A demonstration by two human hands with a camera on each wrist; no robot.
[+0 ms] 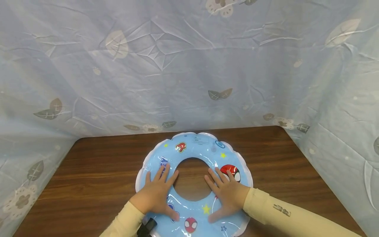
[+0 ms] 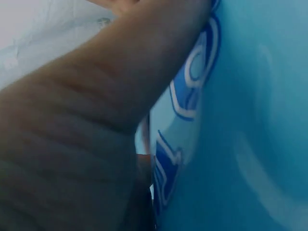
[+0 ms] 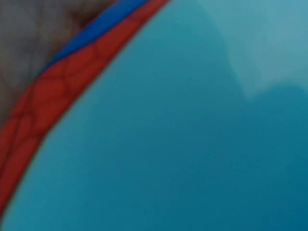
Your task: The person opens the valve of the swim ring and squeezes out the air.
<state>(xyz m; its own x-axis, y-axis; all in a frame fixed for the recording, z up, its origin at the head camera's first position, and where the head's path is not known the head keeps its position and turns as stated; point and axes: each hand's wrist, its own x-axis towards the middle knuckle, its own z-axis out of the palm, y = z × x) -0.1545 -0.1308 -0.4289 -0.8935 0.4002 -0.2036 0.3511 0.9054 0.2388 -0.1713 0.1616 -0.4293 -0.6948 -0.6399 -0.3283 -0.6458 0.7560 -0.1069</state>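
A light-blue inflatable swim ring [image 1: 189, 209] with a pale scalloped edge, yellow stars and red cartoon faces lies flat at the near middle of the table. My left hand [image 1: 158, 194] rests on its left side with fingers spread and straight. On the right side of the ring my right hand [image 1: 229, 194] lies the same way, fingertips toward the centre hole. In the left wrist view, the left hand [image 2: 110, 82] fills the left part beside the ring's blue lettering. The right wrist view shows mostly the ring's blue surface [image 3: 168, 144] close up, with a red and blue print.
The dark brown wooden table [image 1: 88, 181] extends to both sides of the ring. Behind it and at the sides hangs a pale blue-grey cloth [image 1: 189, 72] printed with leaves and flowers. A black strap or device [image 1: 147, 227] sits at the left wrist.
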